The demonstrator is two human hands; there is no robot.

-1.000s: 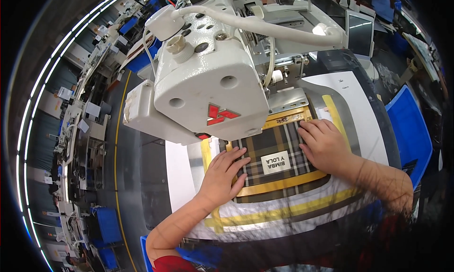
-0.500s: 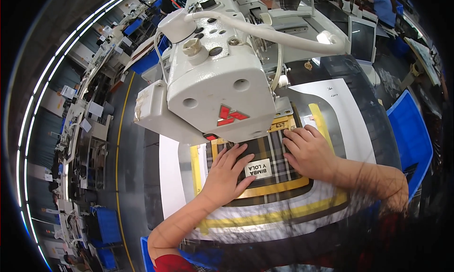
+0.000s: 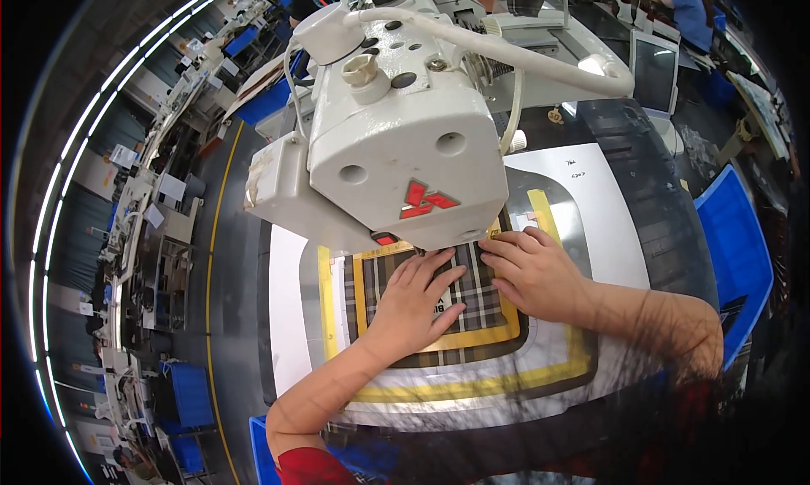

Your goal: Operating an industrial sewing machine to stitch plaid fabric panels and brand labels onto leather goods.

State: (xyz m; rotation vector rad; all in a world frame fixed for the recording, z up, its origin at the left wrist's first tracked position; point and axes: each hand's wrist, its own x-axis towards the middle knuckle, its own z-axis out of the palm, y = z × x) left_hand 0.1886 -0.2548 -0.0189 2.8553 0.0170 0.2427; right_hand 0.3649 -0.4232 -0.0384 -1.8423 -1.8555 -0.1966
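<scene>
Both hands rest on dark plaid fabric [image 3: 481,308] inside a yellow-edged template frame [image 3: 456,341], beneath the front of a white sewing machine [image 3: 405,148]. My left hand [image 3: 413,304] lies with fingers apart over the middle of the fabric, partly covering a white label [image 3: 449,304]. My right hand [image 3: 536,278] has its fingers spread and slightly bent on the fabric's right side, by the frame's upper edge. The frame sits on a metal plate [image 3: 557,223] with yellow tape strips, over white sheets [image 3: 616,223]. The needle area is mostly hidden behind the machine head.
A blue bin [image 3: 734,249] stands right of the dark table [image 3: 607,118], and a small screen [image 3: 654,72] behind it. A person in blue [image 3: 688,17] sits at the far right back. Workstations [image 3: 169,249] line the aisle on the left, with more blue bins.
The template, fabric and right hand have shifted left under the machine head. My left hand now covers much of the label. The camera view has moved slightly.
</scene>
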